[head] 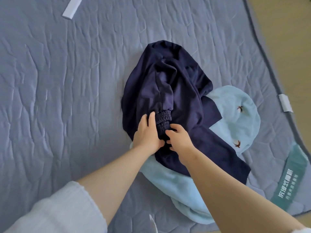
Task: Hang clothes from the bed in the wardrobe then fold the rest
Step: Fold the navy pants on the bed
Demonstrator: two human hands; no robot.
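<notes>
A crumpled navy garment (pixel 168 84) with a gathered elastic band (pixel 164 117) lies in the middle of the bed. It partly covers a light blue garment (pixel 235 118) with small brown bird motifs, spread to the right and toward me. My left hand (pixel 147 132) grips the navy fabric at the left side of the elastic band. My right hand (pixel 179 137) pinches the same band from the right, fingers curled into the cloth. Both hands sit close together, almost touching.
The bed is covered by a grey-blue quilted pad (pixel 67 81) with white corner straps (pixel 72 7) and a green label (pixel 286 180). The bed's edge curves down the right side, with pale wooden floor (pixel 289 31) beyond it.
</notes>
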